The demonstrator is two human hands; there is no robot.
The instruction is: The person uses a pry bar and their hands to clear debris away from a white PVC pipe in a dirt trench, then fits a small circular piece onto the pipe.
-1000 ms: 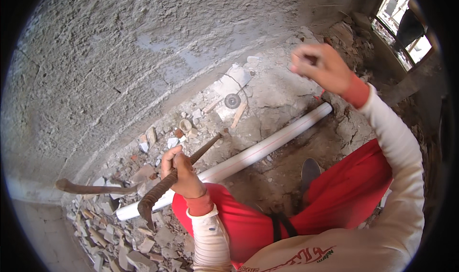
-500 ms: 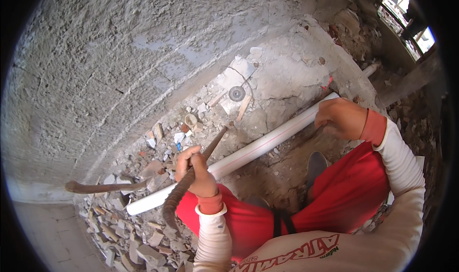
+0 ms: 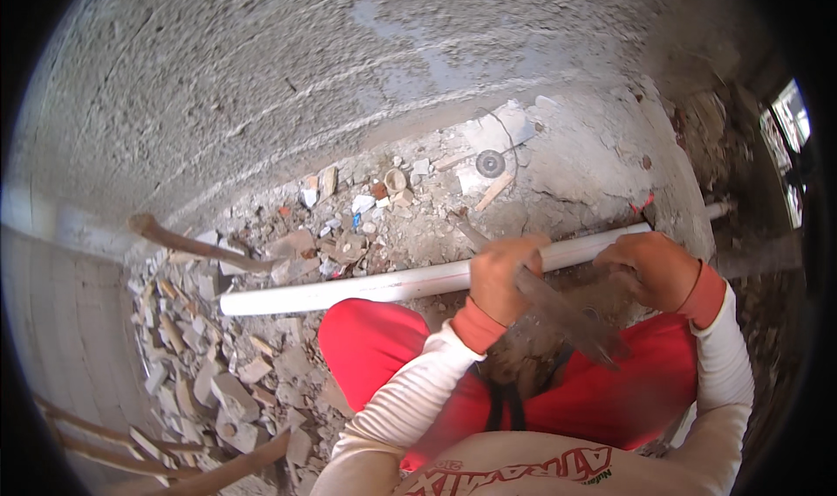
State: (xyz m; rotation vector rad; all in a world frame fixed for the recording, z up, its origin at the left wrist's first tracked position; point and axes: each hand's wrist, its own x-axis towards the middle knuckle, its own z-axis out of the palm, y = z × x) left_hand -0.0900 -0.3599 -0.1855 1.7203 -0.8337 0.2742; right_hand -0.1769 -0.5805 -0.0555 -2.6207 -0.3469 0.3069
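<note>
My left hand (image 3: 504, 280) is wrapped round a rusty metal bar (image 3: 567, 311), which is blurred by motion. One end of the bar points toward the rubble; its thicker end hangs over my lap. Behind that hand a long white plastic pipe (image 3: 366, 290) with a thin red line lies across the ground, partly hidden by the hand. My right hand (image 3: 652, 271) is beside the pipe's right end, its fingers curled inward. Whatever may be in those fingers cannot be made out.
A rough plastered wall (image 3: 288, 86) rises along the far side. Broken rubble (image 3: 231, 396) covers the left, with a wooden handle (image 3: 196, 245) sticking out and wooden poles (image 3: 240, 465) below. A grey disc (image 3: 490, 163) lies by the wall. A concrete ledge (image 3: 602, 147) stands far right.
The view has turned, so the pipe looks more level. My left hand has moved right with the bar, closer to my right hand. The bar's thick end has swung over my lap.
</note>
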